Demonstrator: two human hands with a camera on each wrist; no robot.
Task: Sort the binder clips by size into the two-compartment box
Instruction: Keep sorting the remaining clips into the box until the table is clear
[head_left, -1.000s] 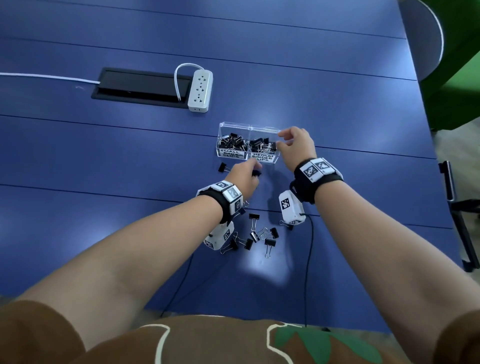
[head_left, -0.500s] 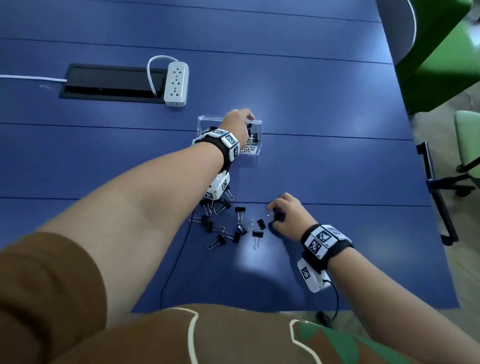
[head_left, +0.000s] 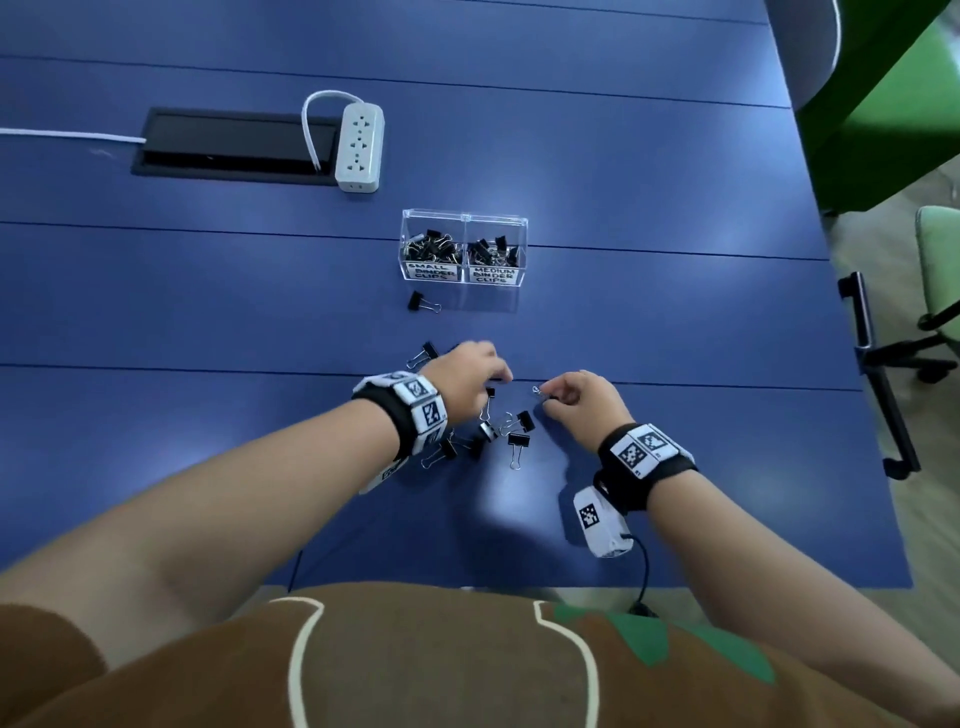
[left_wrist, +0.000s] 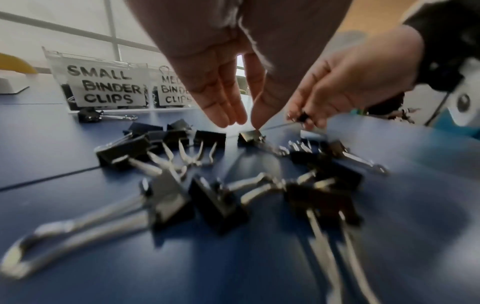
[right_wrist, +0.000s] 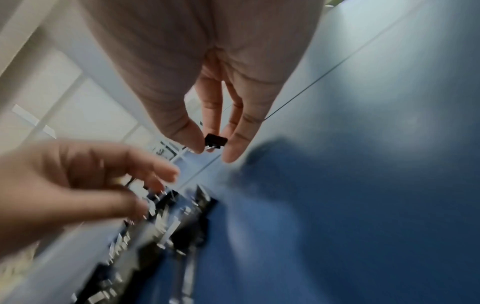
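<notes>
A clear two-compartment box (head_left: 464, 218) labelled for small and medium binder clips (left_wrist: 105, 86) stands on the blue table, with black clips in both halves. Several loose black clips (head_left: 506, 431) (left_wrist: 215, 203) lie in a pile near me. My left hand (head_left: 470, 376) (left_wrist: 235, 115) hovers over the pile with its fingers straight and pointing down, the thumb tip touching one clip (left_wrist: 250, 135). My right hand (head_left: 569, 397) (right_wrist: 207, 148) pinches a small black clip (right_wrist: 215, 140) (left_wrist: 302, 117) between thumb and fingers, just above the table to the right of the pile.
One clip (head_left: 422, 302) lies alone in front of the box and another (head_left: 425, 353) just beyond my left hand. A white power strip (head_left: 359, 146) sits beside a black cable hatch (head_left: 228, 148) at the far left. A dark chair arm (head_left: 878, 384) stands past the table's right edge.
My left hand came back from the box to the pile. My right hand lifted a small clip off the table at the pile's right side.
</notes>
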